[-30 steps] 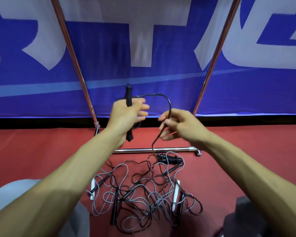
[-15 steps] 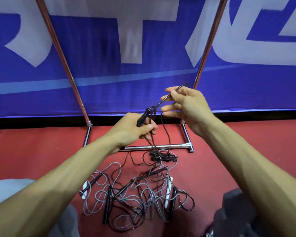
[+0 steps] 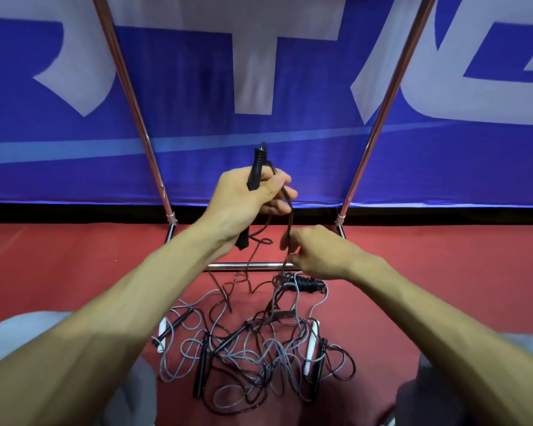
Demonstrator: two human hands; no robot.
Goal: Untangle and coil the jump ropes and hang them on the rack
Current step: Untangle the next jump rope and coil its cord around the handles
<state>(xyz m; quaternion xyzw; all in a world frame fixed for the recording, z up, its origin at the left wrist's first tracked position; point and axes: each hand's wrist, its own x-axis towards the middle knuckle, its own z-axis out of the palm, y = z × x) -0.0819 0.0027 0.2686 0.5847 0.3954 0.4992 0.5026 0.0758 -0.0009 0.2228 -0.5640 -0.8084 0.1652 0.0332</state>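
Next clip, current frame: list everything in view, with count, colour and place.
black handle: one, black, held in the left hand
black cord: one, black, between the two hands
rope pile: count unclear, black and grey cords, black and white handles, tangled on the floor
wound rope: one, black, on the floor by the rack's base bar
rack: one, chrome, behind the pile
banner: one, blue and white, behind the rack
floor: one, red
trouser legs: two, grey, bottom corners
left hand: one, grips the handle
right hand: one, pinches the cord
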